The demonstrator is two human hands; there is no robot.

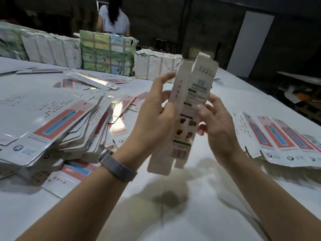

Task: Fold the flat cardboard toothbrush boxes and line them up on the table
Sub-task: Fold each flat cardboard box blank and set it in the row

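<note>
Cardboard, thin and creased, is being squared up at the centre of the frame: one toothbrush box [188,108] is held upright in the air above the bench [199,206], between both hands. The left hand [156,119] wraps its left edge with the fingertips reaching up along the side; the right hand [217,126] pinches the right edge, thumb on the printed face. Each grip is thus clamped on the box.

The step would be done well if the long creases were pressed from opposite edges so the sleeve pops into a rectangle — without crushing the panels — and the end flaps, open at top and bottom, were then tucked in.

The box looks long and narrow, pale, with dark print, small pictures and a barcode near the lower end; motion blur hides finer detail.

At the left of the frame lies a sloping pile of flat boxes [52,127], red and blue on white. At the right edge, a row of boxes [281,138] lies side by side on the bench — whether they are folded cannot be told. Strapped bundles [107,51] stand along the upper left, a person [113,20] behind them.
</note>
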